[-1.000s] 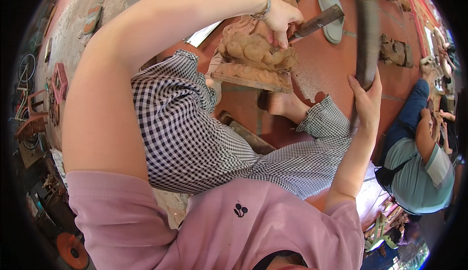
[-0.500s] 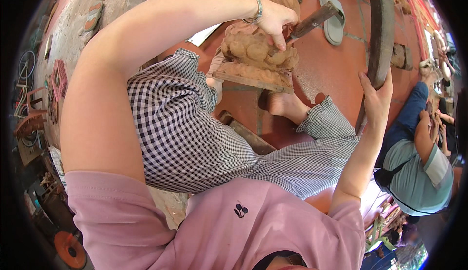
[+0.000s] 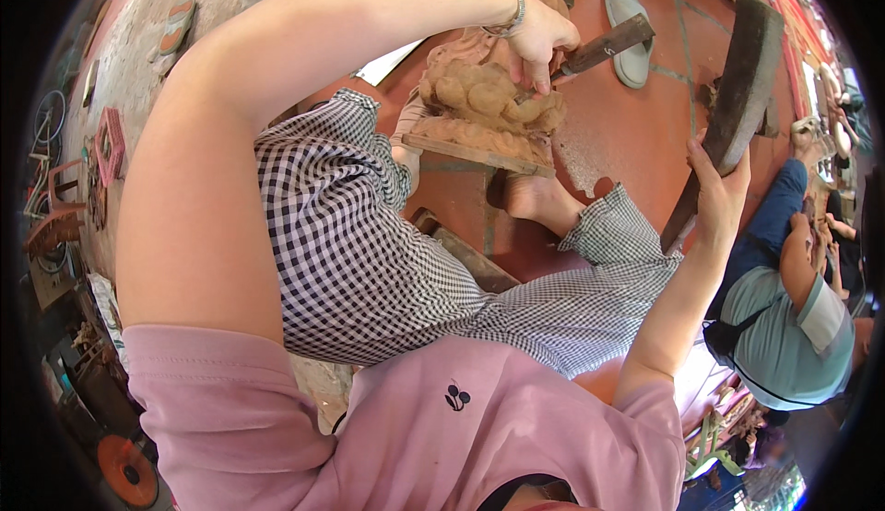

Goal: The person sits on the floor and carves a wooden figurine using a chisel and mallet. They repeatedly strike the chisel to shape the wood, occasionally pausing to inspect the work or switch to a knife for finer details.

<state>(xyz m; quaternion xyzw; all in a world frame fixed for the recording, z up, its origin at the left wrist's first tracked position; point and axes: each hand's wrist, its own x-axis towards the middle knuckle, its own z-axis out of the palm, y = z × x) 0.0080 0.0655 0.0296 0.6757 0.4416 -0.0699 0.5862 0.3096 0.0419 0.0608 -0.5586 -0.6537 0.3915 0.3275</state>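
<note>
A carved wooden figure (image 3: 484, 96), brown with rounded bumps, stands on its flat base on the floor between my feet. My left hand (image 3: 542, 42) is closed round the lower part of a chisel (image 3: 607, 45) with a dark handle. The chisel slants down toward the carving's right side, and its tip is hidden by my fingers. Off to the right, my right hand (image 3: 721, 184) grips a long, dark wooden mallet (image 3: 733, 87) around its narrower part. The mallet's broad end tilts up and to the right, apart from the chisel handle.
A grey-green slipper (image 3: 630, 64) lies on the red tiled floor (image 3: 636, 156) behind the chisel. By my bare foot is a wooden trough-like piece (image 3: 475, 262). Another person (image 3: 788, 326) in a light green shirt sits close on the right.
The mallet has swung right, leaning further over with its broad end. My left hand and the chisel have shifted slightly right. The carving keeps its place.
</note>
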